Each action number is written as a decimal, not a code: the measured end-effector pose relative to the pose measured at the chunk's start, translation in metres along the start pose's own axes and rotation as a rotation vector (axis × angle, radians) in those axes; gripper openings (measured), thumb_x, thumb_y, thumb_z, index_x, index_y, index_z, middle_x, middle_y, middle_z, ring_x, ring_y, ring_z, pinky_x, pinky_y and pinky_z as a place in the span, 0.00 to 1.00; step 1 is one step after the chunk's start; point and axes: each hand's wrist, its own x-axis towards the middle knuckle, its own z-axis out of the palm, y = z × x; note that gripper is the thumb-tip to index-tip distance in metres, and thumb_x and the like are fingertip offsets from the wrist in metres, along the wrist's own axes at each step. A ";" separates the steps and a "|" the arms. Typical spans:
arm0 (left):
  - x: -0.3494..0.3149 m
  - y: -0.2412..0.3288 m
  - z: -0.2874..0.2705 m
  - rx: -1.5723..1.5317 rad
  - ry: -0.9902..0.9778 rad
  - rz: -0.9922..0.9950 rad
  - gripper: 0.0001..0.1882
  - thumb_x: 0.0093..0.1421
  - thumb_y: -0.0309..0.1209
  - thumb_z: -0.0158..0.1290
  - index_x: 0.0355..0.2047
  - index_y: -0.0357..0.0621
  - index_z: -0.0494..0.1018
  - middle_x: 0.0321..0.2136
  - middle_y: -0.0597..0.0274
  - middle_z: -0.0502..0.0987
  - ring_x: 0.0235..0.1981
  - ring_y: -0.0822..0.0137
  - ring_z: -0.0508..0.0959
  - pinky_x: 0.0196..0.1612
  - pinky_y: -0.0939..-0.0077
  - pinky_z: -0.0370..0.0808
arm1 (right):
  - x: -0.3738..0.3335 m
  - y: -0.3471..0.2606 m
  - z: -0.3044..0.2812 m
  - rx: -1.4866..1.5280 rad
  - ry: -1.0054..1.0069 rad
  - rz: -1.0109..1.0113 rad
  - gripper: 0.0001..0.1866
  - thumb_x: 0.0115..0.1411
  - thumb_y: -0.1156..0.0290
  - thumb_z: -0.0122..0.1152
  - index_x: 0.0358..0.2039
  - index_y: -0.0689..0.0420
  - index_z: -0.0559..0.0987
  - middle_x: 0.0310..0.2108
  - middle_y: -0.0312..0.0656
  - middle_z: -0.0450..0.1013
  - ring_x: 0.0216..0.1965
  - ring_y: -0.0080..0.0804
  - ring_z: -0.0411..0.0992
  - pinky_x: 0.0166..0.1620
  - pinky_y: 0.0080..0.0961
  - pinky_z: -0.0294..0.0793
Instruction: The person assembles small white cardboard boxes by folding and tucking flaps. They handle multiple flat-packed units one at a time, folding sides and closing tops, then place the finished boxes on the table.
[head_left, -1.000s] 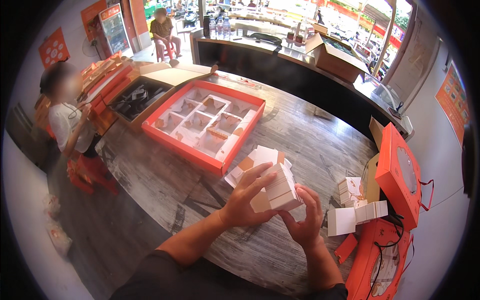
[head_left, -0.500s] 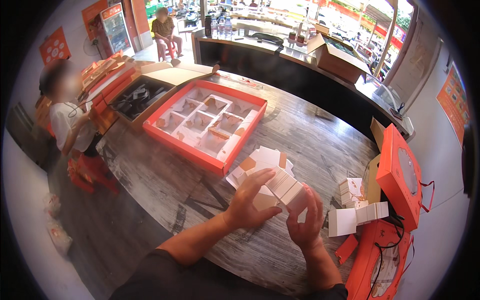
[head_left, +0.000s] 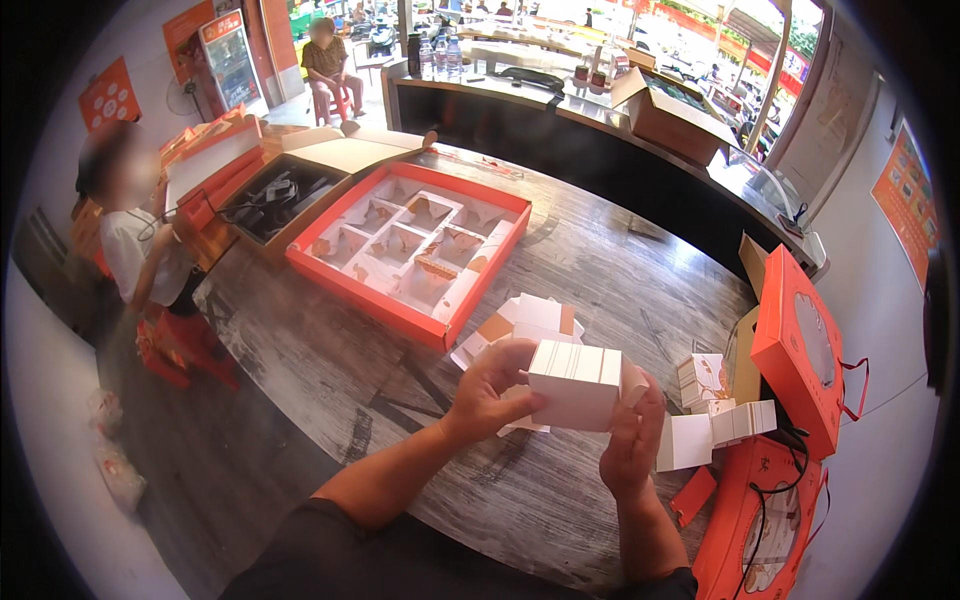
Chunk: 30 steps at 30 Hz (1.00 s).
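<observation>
Between my two hands, above the grey wood-grain table (head_left: pixel 580 255), is a small white cardboard box (head_left: pixel 572 392) with thin lines along its top. My left hand (head_left: pixel 490 395) grips its left end, thumb across the near face. At the right end, where a flap (head_left: pixel 633 383) stands out, my right hand (head_left: pixel 634 440) holds on with its fingers upright. Partly hidden behind the box lie unfolded white and brown card pieces (head_left: pixel 530 316). Farther left sits a red tray box (head_left: pixel 450 335) with white dividers forming several compartments.
At right, small white cartons (head_left: pixel 686 444) sit beside red gift boxes (head_left: pixel 785 345) with a black cable (head_left: pixel 765 490). An open carton of black items (head_left: pixel 285 195) stands far left, near a person in a white shirt (head_left: pixel 140 250). A curved counter (head_left: pixel 560 130) runs behind.
The white box has turned from a slanted position to nearly level, its long side now facing me. My right hand has shifted slightly right and its fingers have moved along the box's end.
</observation>
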 end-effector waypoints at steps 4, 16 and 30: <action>0.002 -0.001 -0.005 -0.129 -0.040 -0.088 0.25 0.62 0.27 0.66 0.56 0.38 0.69 0.54 0.57 0.76 0.56 0.66 0.76 0.59 0.64 0.74 | 0.000 0.001 -0.002 -0.014 0.023 -0.034 0.23 0.73 0.75 0.37 0.65 0.72 0.60 0.61 0.58 0.67 0.57 0.41 0.72 0.60 0.35 0.71; 0.008 0.003 -0.016 -0.177 -0.198 -0.209 0.42 0.50 0.44 0.75 0.59 0.39 0.68 0.54 0.57 0.77 0.56 0.68 0.75 0.60 0.67 0.71 | 0.000 -0.001 -0.002 0.134 0.080 0.077 0.18 0.73 0.76 0.46 0.60 0.69 0.66 0.51 0.46 0.73 0.51 0.30 0.72 0.57 0.29 0.71; 0.007 0.002 -0.013 -0.216 -0.150 -0.195 0.39 0.54 0.42 0.74 0.59 0.38 0.68 0.53 0.57 0.78 0.55 0.68 0.76 0.61 0.66 0.72 | 0.002 0.000 -0.004 0.085 0.129 -0.034 0.16 0.71 0.77 0.51 0.57 0.69 0.69 0.49 0.52 0.76 0.48 0.34 0.76 0.52 0.31 0.76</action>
